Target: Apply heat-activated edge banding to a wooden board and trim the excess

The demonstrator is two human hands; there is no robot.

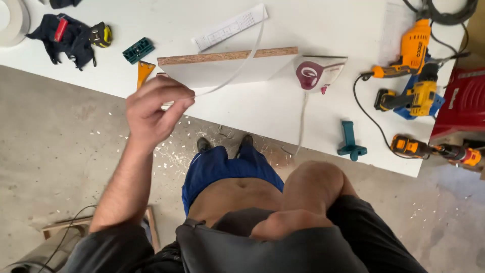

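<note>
My left hand (156, 108) is raised in front of the table edge, its fingers pinched on the end of a thin white edge-banding strip (241, 64). The strip curves up and away across a chipboard panel (227, 55) that stands on its edge on the white table (262, 108), white face toward me. A white and maroon clothes iron (317, 74) rests at the panel's right end. My right arm is bent at the elbow against my body; its hand is hidden.
An orange scraper (144, 71), a green block (138, 49), a tape measure (101, 34) and dark gloves (65, 35) lie at the left. A teal handle tool (349, 142), several orange and yellow drills (414, 93) and a red case (462, 106) sit at the right. Shavings litter the concrete floor.
</note>
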